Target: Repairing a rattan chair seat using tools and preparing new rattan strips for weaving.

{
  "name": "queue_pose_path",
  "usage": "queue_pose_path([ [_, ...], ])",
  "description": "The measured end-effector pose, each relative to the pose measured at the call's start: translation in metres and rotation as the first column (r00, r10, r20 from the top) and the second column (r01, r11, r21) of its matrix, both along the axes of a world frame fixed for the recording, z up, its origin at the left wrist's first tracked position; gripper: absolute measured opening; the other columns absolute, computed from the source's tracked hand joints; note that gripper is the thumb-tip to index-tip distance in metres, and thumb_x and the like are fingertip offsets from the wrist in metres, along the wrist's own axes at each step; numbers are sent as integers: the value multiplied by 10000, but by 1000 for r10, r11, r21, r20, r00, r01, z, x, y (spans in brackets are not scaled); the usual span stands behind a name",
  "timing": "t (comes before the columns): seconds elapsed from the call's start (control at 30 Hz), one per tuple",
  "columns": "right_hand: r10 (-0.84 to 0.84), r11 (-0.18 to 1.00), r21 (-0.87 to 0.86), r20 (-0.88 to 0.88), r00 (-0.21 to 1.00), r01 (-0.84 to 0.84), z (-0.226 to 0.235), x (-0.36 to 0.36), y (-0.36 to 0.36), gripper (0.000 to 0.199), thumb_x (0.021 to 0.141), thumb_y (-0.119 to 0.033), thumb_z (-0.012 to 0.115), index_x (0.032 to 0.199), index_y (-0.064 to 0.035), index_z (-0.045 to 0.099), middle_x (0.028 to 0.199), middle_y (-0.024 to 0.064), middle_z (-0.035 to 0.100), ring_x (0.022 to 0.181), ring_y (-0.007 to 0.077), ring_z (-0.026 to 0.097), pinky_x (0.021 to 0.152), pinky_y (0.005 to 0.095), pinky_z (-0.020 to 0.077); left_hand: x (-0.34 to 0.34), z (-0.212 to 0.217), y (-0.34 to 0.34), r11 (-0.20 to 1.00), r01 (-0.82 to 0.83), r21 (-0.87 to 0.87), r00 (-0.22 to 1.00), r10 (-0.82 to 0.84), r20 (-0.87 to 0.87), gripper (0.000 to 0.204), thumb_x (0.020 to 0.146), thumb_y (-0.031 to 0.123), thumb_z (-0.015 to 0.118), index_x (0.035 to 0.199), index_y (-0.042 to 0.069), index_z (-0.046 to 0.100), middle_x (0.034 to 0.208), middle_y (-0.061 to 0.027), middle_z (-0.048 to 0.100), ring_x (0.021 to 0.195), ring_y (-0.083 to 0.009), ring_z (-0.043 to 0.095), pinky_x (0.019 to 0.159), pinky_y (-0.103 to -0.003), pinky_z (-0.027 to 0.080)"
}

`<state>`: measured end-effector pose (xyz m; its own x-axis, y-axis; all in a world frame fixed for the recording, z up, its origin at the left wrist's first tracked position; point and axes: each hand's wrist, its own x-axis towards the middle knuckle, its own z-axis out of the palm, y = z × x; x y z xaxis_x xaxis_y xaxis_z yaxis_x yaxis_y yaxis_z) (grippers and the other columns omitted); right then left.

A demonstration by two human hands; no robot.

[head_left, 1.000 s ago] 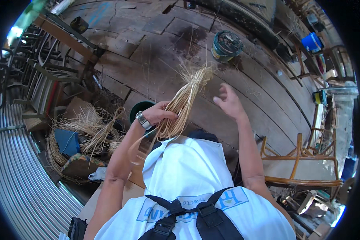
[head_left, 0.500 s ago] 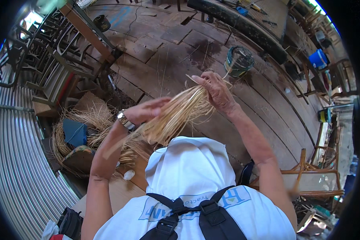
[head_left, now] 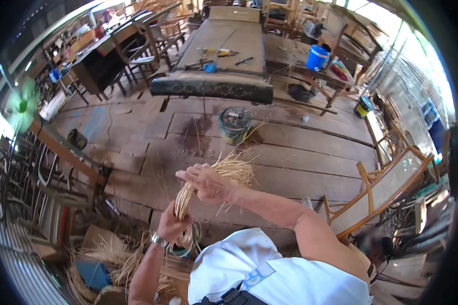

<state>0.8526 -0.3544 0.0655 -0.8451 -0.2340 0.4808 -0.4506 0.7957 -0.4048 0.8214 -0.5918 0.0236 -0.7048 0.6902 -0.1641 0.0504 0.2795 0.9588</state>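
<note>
A bundle of thin, straw-coloured cane strands (head_left: 235, 172) is held in front of my body, bent, its loose ends fanning out to the far right. My left hand (head_left: 174, 223), with a metal watch at the wrist, is closed around the near, narrower end. My right hand (head_left: 207, 184) lies across the middle of the bundle with its fingers curled over the strands, the palm side hidden. Just beyond the loose ends, a dark green bucket (head_left: 234, 125) stands on the plank floor. Some coiled strands (head_left: 188, 240) show beside my left wrist.
At lower left lies a heap of loose strands (head_left: 130, 259) with a blue piece (head_left: 92, 275). Across the far side stands a low padded bench (head_left: 213, 90) with tools on top. A cane chair (head_left: 379, 195) is at right, a blue bucket (head_left: 317, 58) at far right, stacked chairs (head_left: 51, 213) left.
My view has tilted up toward the bench. The left hand, flatter along the strands before, now grips the bundle's near end; the right hand has moved over its middle, and the fanned end points away.
</note>
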Motion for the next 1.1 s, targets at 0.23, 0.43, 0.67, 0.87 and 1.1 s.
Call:
queue_pose_path([
  [0.23, 129, 992, 13, -134, 983, -128, 47, -5, 4, 435, 651, -57, 655, 1075, -134, 598, 895, 37, 492, 877, 253, 523, 830, 407, 363, 37, 13, -15, 951, 68, 301, 806, -230, 545, 603, 726, 17, 846, 1228, 27, 512, 860, -20, 624, 811, -159, 654, 730, -315, 557],
  [0.43, 282, 958, -13, -121, 952, -285, 61, -10, -6, 295, 678, -82, 673, 966, -145, 650, 889, 18, 526, 920, 226, 552, 840, 412, 380, 72, -5, -29, 832, 161, 532, 424, -545, 724, 957, 527, 276, 1004, 1288, 15, 486, 881, -74, 643, 827, -231, 651, 729, -393, 536],
  [0.67, 336, 941, -91, 166, 927, -325, 63, -1, 18, 239, 732, -78, 671, 959, -147, 702, 884, 63, 605, 893, 307, 613, 746, 446, 456, 80, 17, -29, 936, 241, 256, 630, -351, 692, 424, 666, 330, 931, 832, 44, 667, 1196, -180, 635, 1092, -255, 600, 895, -381, 490],
  [0.87, 464, 882, -237, 287, 838, -407, 32, -18, -18, 269, 769, -28, 615, 1005, -124, 701, 913, 84, 619, 930, 330, 616, 809, 404, 495, 133, -17, -98, 720, -256, 645, 286, -581, 762, 861, 627, 216, 963, 1283, 0, 449, 898, -130, 655, 861, -283, 672, 892, -521, 556],
  [1.1, 390, 792, -593, 303, 870, -148, 9, -42, 16, 251, 788, -61, 596, 1023, -20, 675, 1004, 35, 666, 947, 142, 621, 830, 279, 495, 185, -16, -51, 783, -132, 609, 73, -605, 793, 1036, 787, 173, 867, 1544, -16, 186, 1092, -159, 677, 746, -125, 702, 521, -233, 555],
])
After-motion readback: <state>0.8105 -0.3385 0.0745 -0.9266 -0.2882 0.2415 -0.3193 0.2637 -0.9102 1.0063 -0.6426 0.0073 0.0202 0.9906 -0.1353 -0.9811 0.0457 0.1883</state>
